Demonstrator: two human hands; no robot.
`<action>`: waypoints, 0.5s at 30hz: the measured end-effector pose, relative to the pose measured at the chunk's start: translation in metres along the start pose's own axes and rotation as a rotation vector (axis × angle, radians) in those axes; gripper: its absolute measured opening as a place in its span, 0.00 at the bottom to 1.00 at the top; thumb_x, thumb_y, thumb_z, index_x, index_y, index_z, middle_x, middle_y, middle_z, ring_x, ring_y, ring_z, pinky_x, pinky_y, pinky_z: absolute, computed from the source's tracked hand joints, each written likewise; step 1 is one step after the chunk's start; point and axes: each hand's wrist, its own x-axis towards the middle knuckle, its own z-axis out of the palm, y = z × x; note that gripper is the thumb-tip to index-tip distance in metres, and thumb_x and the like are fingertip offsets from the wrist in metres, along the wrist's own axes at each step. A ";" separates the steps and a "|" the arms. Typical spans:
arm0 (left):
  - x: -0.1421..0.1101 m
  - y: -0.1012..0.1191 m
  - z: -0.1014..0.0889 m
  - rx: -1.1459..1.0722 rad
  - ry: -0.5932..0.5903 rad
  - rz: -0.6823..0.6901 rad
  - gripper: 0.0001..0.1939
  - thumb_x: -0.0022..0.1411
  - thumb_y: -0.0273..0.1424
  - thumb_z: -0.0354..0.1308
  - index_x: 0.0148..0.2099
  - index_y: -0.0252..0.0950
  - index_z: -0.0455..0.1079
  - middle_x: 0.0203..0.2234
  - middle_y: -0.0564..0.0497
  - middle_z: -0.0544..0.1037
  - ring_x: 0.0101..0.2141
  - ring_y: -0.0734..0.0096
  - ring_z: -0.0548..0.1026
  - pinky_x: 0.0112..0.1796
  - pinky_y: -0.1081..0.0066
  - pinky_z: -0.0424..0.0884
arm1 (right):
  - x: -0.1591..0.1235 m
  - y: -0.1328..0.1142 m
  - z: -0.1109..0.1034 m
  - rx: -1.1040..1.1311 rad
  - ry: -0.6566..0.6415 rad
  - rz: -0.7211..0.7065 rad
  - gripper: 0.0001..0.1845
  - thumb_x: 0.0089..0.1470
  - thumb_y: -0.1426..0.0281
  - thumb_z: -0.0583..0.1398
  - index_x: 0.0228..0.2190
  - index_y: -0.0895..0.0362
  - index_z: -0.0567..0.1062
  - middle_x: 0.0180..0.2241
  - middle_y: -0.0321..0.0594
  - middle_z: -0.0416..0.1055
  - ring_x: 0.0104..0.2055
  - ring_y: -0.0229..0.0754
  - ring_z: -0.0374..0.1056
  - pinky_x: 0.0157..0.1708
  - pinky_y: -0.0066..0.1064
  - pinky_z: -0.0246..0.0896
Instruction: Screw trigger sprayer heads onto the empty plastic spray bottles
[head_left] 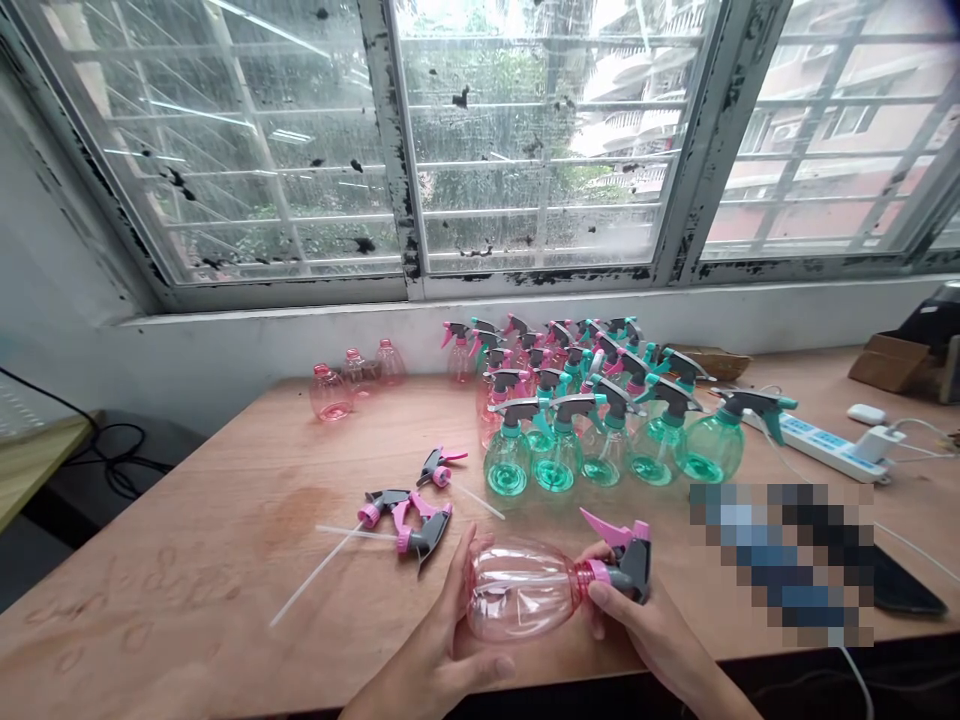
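A clear pink spray bottle (521, 588) lies sideways between my hands, above the table's front edge. My left hand (457, 625) grips the rounded base end, thumb below and fingers behind it. At the neck, my right hand (626, 605) pinches the pink collar of the grey and pink trigger sprayer (634, 560). The sprayer sits on the bottle's mouth, and a straw shows inside; whether the collar is fully tight I cannot tell. Beyond my left hand lie loose trigger sprayers (424, 530) with straws, and another loose sprayer (439, 470) just behind them.
Three pink bottles without tops (331, 395) stand at the back left. Many green and pink bottles with sprayers (555, 465) stand grouped at back centre. To the right are a white power strip (821, 447), cables, a black phone-like object (904, 585) and a cardboard box (892, 360).
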 end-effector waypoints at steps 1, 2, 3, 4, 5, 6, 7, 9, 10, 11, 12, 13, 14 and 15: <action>0.000 0.000 0.000 -0.020 -0.003 -0.002 0.60 0.59 0.48 0.67 0.75 0.44 0.27 0.75 0.42 0.44 0.73 0.52 0.44 0.70 0.56 0.41 | 0.000 0.000 0.000 0.001 0.005 -0.003 0.22 0.52 0.54 0.71 0.40 0.56 0.73 0.21 0.34 0.77 0.21 0.40 0.68 0.26 0.33 0.62; 0.000 0.000 0.000 -0.048 -0.003 -0.010 0.59 0.60 0.49 0.66 0.75 0.43 0.27 0.75 0.43 0.43 0.73 0.53 0.42 0.70 0.56 0.41 | 0.000 -0.001 0.001 0.001 0.007 -0.005 0.22 0.52 0.54 0.70 0.40 0.56 0.73 0.21 0.34 0.77 0.21 0.40 0.68 0.26 0.33 0.62; 0.001 -0.001 0.000 -0.081 -0.007 -0.021 0.59 0.60 0.49 0.65 0.75 0.43 0.26 0.75 0.43 0.43 0.73 0.54 0.41 0.70 0.57 0.41 | 0.000 -0.001 0.001 0.001 0.005 -0.006 0.22 0.53 0.54 0.70 0.40 0.56 0.73 0.21 0.34 0.77 0.21 0.40 0.68 0.26 0.33 0.62; 0.001 -0.002 0.000 -0.113 -0.015 -0.033 0.59 0.61 0.49 0.65 0.75 0.43 0.26 0.75 0.44 0.42 0.73 0.55 0.40 0.70 0.57 0.42 | 0.000 -0.002 0.001 0.000 0.002 -0.008 0.22 0.53 0.54 0.70 0.40 0.55 0.73 0.22 0.34 0.77 0.21 0.40 0.68 0.26 0.34 0.62; 0.001 -0.002 0.000 -0.140 -0.025 -0.042 0.58 0.61 0.49 0.65 0.75 0.43 0.27 0.75 0.45 0.40 0.73 0.55 0.39 0.70 0.57 0.42 | -0.001 -0.002 0.001 -0.002 0.000 -0.009 0.21 0.53 0.55 0.70 0.40 0.55 0.73 0.22 0.34 0.77 0.21 0.40 0.68 0.26 0.34 0.62; 0.001 -0.003 0.000 -0.160 -0.033 -0.044 0.57 0.61 0.48 0.65 0.75 0.43 0.28 0.76 0.46 0.39 0.73 0.54 0.39 0.70 0.57 0.42 | -0.001 -0.003 0.001 -0.005 -0.003 -0.009 0.21 0.54 0.55 0.70 0.40 0.55 0.73 0.22 0.34 0.77 0.21 0.40 0.68 0.27 0.34 0.62; 0.001 -0.003 0.000 -0.169 -0.036 -0.041 0.57 0.61 0.47 0.66 0.76 0.44 0.30 0.76 0.47 0.38 0.73 0.54 0.40 0.70 0.56 0.42 | -0.001 -0.003 0.001 -0.008 -0.005 -0.008 0.21 0.54 0.55 0.70 0.40 0.55 0.73 0.22 0.34 0.77 0.21 0.40 0.68 0.27 0.34 0.62; 0.000 -0.002 0.000 -0.152 -0.028 -0.031 0.56 0.60 0.46 0.67 0.76 0.46 0.32 0.76 0.48 0.39 0.73 0.52 0.39 0.70 0.56 0.43 | -0.001 -0.003 0.001 -0.007 -0.007 -0.006 0.21 0.54 0.55 0.70 0.40 0.55 0.73 0.22 0.34 0.77 0.21 0.40 0.68 0.27 0.34 0.62; 0.000 -0.001 0.001 -0.134 -0.019 -0.027 0.56 0.60 0.45 0.68 0.75 0.47 0.32 0.76 0.48 0.41 0.73 0.53 0.37 0.70 0.56 0.43 | -0.001 -0.003 0.000 -0.004 -0.009 -0.005 0.21 0.54 0.55 0.70 0.40 0.55 0.73 0.22 0.34 0.77 0.21 0.40 0.68 0.27 0.33 0.62; -0.001 0.001 0.001 -0.116 -0.013 -0.024 0.56 0.60 0.44 0.68 0.75 0.48 0.32 0.75 0.48 0.44 0.73 0.54 0.36 0.70 0.56 0.43 | -0.001 -0.003 0.000 -0.001 -0.012 -0.003 0.21 0.54 0.55 0.70 0.40 0.55 0.73 0.22 0.34 0.77 0.21 0.40 0.68 0.27 0.33 0.62; -0.001 0.003 0.001 -0.105 -0.012 -0.020 0.57 0.60 0.44 0.68 0.75 0.48 0.31 0.75 0.48 0.47 0.73 0.55 0.33 0.70 0.56 0.43 | -0.001 -0.002 0.000 0.003 -0.013 0.000 0.21 0.54 0.55 0.70 0.40 0.55 0.72 0.22 0.34 0.77 0.21 0.39 0.68 0.27 0.32 0.62; -0.001 0.005 0.001 -0.100 -0.013 -0.016 0.57 0.61 0.43 0.68 0.75 0.48 0.30 0.74 0.48 0.50 0.73 0.56 0.32 0.70 0.56 0.43 | -0.001 -0.001 0.000 0.008 -0.010 0.002 0.21 0.54 0.55 0.70 0.40 0.55 0.72 0.22 0.34 0.77 0.21 0.39 0.68 0.26 0.32 0.62; -0.001 0.006 0.002 -0.103 -0.017 -0.012 0.56 0.61 0.43 0.67 0.75 0.48 0.29 0.74 0.48 0.52 0.73 0.58 0.31 0.70 0.56 0.43 | 0.000 0.000 0.000 0.012 -0.004 0.003 0.22 0.54 0.55 0.70 0.40 0.55 0.72 0.22 0.33 0.77 0.21 0.39 0.68 0.26 0.32 0.62; -0.001 0.007 0.002 -0.107 -0.022 -0.008 0.56 0.62 0.43 0.67 0.75 0.48 0.28 0.73 0.48 0.53 0.73 0.58 0.31 0.70 0.56 0.42 | 0.000 0.001 0.001 0.016 0.005 0.003 0.22 0.53 0.55 0.71 0.40 0.55 0.72 0.21 0.33 0.77 0.21 0.39 0.68 0.26 0.31 0.61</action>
